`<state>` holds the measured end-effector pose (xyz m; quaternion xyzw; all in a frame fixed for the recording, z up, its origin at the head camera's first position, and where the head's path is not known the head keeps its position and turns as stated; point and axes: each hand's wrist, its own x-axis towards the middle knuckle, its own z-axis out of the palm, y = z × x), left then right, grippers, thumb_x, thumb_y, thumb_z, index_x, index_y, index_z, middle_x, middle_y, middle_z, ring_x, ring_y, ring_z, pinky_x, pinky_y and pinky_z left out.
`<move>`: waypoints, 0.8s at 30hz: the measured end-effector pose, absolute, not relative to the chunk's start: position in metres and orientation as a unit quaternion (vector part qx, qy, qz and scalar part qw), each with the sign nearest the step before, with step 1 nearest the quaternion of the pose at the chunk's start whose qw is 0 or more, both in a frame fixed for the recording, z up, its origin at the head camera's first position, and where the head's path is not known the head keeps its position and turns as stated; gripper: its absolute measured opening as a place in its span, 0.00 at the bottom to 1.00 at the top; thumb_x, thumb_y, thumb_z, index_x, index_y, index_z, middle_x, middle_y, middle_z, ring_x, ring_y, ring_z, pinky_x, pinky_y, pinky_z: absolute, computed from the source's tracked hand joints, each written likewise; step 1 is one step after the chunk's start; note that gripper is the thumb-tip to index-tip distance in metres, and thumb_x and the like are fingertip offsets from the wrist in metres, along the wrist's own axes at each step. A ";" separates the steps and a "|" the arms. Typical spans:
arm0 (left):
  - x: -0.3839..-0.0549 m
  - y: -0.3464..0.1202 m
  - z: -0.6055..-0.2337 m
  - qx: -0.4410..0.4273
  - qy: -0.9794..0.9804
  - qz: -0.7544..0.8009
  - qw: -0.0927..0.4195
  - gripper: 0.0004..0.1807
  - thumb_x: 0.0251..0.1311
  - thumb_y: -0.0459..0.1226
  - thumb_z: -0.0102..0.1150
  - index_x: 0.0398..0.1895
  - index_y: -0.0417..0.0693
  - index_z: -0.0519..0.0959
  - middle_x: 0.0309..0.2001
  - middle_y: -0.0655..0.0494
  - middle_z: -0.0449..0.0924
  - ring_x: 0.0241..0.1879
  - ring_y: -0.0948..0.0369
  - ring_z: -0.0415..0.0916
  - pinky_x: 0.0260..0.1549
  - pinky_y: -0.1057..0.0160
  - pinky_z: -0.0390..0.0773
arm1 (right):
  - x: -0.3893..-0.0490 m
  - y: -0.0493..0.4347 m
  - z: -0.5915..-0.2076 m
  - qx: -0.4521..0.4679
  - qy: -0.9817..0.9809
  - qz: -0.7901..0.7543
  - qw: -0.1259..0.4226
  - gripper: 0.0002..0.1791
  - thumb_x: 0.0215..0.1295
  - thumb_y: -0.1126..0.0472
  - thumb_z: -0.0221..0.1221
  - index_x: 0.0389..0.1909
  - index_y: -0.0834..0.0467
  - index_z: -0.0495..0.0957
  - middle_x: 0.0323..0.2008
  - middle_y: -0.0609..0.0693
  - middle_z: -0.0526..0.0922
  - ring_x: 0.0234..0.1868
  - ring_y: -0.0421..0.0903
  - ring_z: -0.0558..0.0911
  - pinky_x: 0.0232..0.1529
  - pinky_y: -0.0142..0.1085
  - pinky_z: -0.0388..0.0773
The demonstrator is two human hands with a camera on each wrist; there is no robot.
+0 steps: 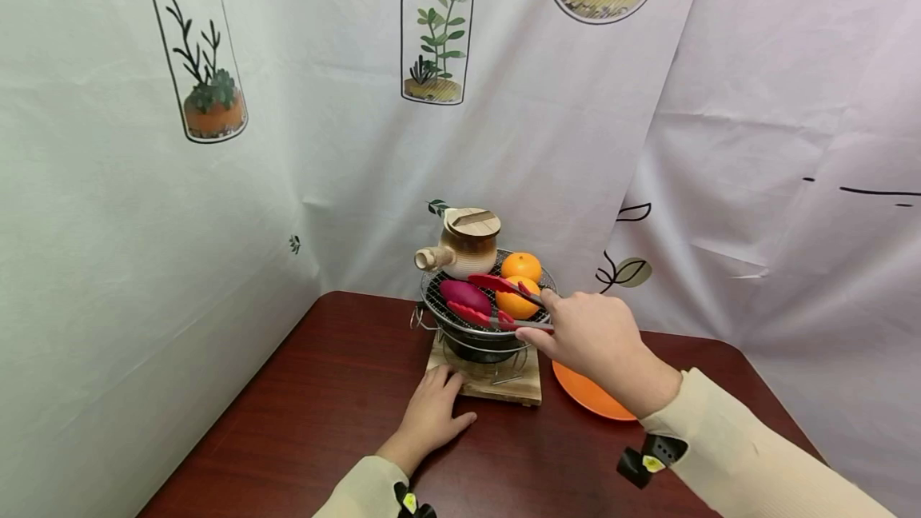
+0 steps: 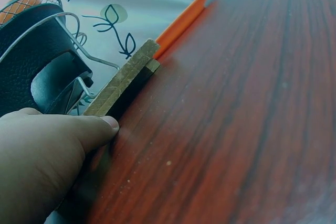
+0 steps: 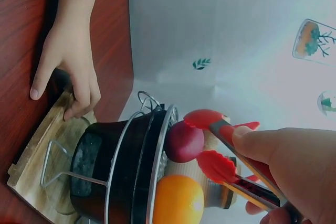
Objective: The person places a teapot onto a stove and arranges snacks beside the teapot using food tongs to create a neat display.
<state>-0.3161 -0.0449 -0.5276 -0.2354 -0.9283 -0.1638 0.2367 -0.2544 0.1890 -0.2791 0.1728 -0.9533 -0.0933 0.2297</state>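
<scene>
My right hand (image 1: 593, 334) grips a pair of tongs (image 3: 247, 163) with red scalloped tips, spread apart. The tips are on either side of a purple sweet potato-like piece (image 1: 460, 294); whether they touch it I cannot tell. It lies on the wire mesh of a round black grill (image 3: 123, 171), beside two oranges (image 1: 521, 266) and a clay teapot (image 1: 468, 250) with a wooden lid. My left hand (image 1: 430, 414) rests its fingers on the front left edge of the wooden board (image 1: 528, 386) under the grill, its thumb extended by the table.
An orange plate (image 1: 593, 396) lies on the dark red table (image 1: 345, 390), right of the board and partly under my right arm. Wire handles (image 1: 420, 316) stick out from the grill's side. White printed curtains (image 1: 360, 166) hang behind and to both sides.
</scene>
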 end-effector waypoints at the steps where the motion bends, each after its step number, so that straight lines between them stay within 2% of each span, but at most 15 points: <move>1: -0.316 -0.045 -0.527 -0.236 -0.928 -0.163 0.238 0.30 0.49 0.53 0.75 0.51 0.49 0.78 0.54 0.49 0.72 0.59 0.49 0.70 0.60 0.50 0.71 | -0.254 0.190 -0.279 0.171 -0.955 -0.092 0.226 0.39 0.59 0.25 0.57 0.56 0.52 0.83 0.13 0.47 0.69 0.15 0.48 0.74 0.12 0.43 0.71; 7: -0.316 -0.045 -0.527 -0.238 -0.927 -0.162 0.240 0.30 0.49 0.52 0.75 0.51 0.48 0.78 0.53 0.48 0.72 0.58 0.49 0.70 0.60 0.49 0.71 | -0.255 0.202 -0.275 0.175 -0.952 -0.082 0.239 0.41 0.59 0.24 0.56 0.61 0.50 0.81 0.11 0.45 0.66 0.14 0.46 0.71 0.12 0.41 0.67; 11: -0.315 -0.044 -0.528 -0.238 -0.925 -0.169 0.242 0.29 0.48 0.52 0.76 0.51 0.50 0.78 0.53 0.49 0.72 0.58 0.49 0.70 0.60 0.50 0.71 | -0.258 0.217 -0.271 0.174 -0.947 -0.061 0.264 0.39 0.59 0.25 0.58 0.57 0.52 0.82 0.12 0.46 0.69 0.14 0.48 0.73 0.11 0.43 0.66; 15: -0.315 -0.044 -0.528 -0.235 -0.926 -0.176 0.237 0.29 0.48 0.52 0.76 0.50 0.51 0.78 0.53 0.50 0.72 0.59 0.50 0.70 0.60 0.50 0.71 | -0.262 0.236 -0.265 0.153 -0.951 -0.032 0.266 0.37 0.58 0.26 0.59 0.53 0.52 0.80 0.14 0.49 0.72 0.15 0.51 0.74 0.11 0.46 0.66; 20: -0.315 -0.044 -0.527 -0.234 -0.927 -0.181 0.230 0.29 0.49 0.52 0.75 0.51 0.51 0.78 0.54 0.50 0.71 0.59 0.49 0.69 0.61 0.49 0.70 | -0.266 0.260 -0.258 0.119 -0.960 -0.011 0.252 0.37 0.58 0.25 0.58 0.54 0.51 0.80 0.16 0.50 0.73 0.19 0.52 0.75 0.13 0.46 0.67; 24: -0.315 -0.044 -0.527 -0.236 -0.925 -0.179 0.236 0.29 0.48 0.52 0.76 0.50 0.51 0.78 0.53 0.50 0.72 0.58 0.49 0.70 0.60 0.49 0.71 | -0.267 0.277 -0.255 0.094 -0.971 0.004 0.218 0.42 0.59 0.22 0.54 0.58 0.52 0.78 0.20 0.51 0.77 0.23 0.53 0.77 0.15 0.46 0.68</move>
